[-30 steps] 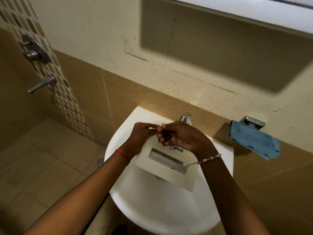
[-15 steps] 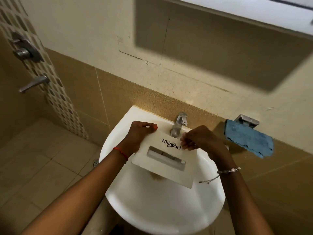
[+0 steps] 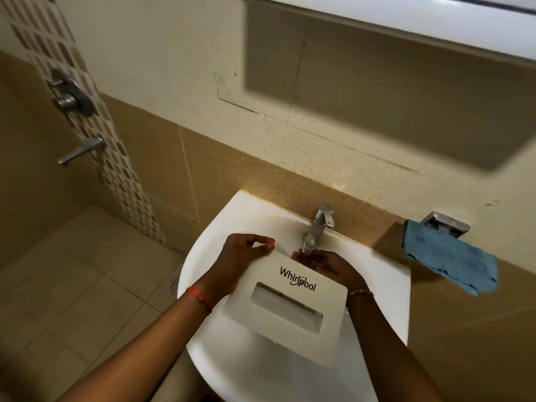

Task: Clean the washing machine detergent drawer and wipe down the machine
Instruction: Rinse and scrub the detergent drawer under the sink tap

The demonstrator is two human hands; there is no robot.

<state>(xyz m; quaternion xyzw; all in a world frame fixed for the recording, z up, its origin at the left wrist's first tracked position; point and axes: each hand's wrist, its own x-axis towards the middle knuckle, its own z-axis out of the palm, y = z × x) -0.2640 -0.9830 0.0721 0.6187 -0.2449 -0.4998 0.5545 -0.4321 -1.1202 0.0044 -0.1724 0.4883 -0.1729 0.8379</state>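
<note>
Moved since half a second ago: my right hand has left the upper right corner of the drawer and now lies behind the panel's top edge, directly under the spout of the tap. Its fingers reach fairly straight toward the spout and hold nothing I can see; the panel hides the palm. Whether water runs, I cannot tell.

My left hand grips the drawer's upper left corner, thumb on the front face, the other fingers curled behind it. The drawer stands tilted over the sink, with its white front, lettering and recessed handle facing me; it covers much of the basin.

A red thread circles my left wrist and a bracelet my right.

Surroundings: a blue cloth hangs from a metal holder on the wall, right of the sink and well apart from both hands. On the left wall sit a shower valve and, below it, a lever. A floor drain shows just beside the sink's left rim. A white cabinet overhangs from above.
</note>
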